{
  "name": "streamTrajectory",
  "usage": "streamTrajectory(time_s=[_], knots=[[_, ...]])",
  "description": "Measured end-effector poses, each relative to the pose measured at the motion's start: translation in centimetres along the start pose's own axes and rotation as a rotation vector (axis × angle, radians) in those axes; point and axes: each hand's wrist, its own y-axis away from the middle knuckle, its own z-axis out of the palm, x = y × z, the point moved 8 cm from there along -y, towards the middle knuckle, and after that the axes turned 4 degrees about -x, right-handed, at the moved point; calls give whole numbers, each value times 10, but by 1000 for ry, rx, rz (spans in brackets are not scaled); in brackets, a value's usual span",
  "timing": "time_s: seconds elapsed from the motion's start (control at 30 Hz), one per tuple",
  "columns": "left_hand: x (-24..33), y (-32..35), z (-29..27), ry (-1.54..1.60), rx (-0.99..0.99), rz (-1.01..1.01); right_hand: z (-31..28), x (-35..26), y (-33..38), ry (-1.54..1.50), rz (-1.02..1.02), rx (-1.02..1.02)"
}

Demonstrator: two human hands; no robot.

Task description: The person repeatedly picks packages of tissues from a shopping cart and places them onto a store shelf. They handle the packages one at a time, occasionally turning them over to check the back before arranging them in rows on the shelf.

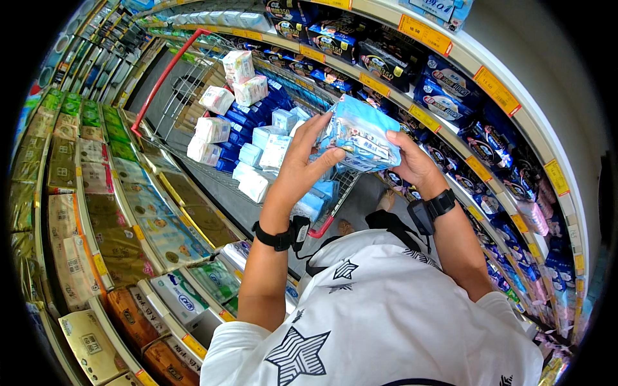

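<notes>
Between my two hands is a light blue, soft-looking package [364, 135], raised in front of me over the near right side of a shopping cart [322, 225]. My left hand [306, 151] grips its left side, thumb across the front face. On the opposite side my right hand [415, 164] holds it, thumb on the upper right corner and the other fingers mostly hidden beneath. Below and left, the cart holds white packs [212, 130], dark blue packs [239, 128] and pale blue packs [264, 136]. Black bands with small devices circle both wrists.
Shelves [360, 71] of dark blue packages with yellow price tags curve along my right. Tissue packs [109, 212] in gold, green and orange fill the shelves on my left. The cart's red handle [166, 83] lies at its far left end, with grey floor around it.
</notes>
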Motion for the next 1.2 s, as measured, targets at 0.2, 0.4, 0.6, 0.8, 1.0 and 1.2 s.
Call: streamTrajectory(time_s=[0.2, 0.4, 0.6, 0.8, 1.0, 1.2], knots=[[20, 4, 6, -161, 30, 154, 2, 0, 5, -111, -8, -63], [-2, 1, 7, 265, 148, 63, 12, 7, 5, -443, -45, -251], [25, -11, 30, 517, 0, -61, 49, 14, 1, -538, -18, -361], [16, -20, 23, 536, 103, 0, 39, 24, -1, -419, 5, -275], [-5, -16, 26, 747, 242, -72, 44, -9, 10, 49, -146, -152], [2, -18, 34, 813, 161, -58, 36, -39, 14, 457, -306, 74]])
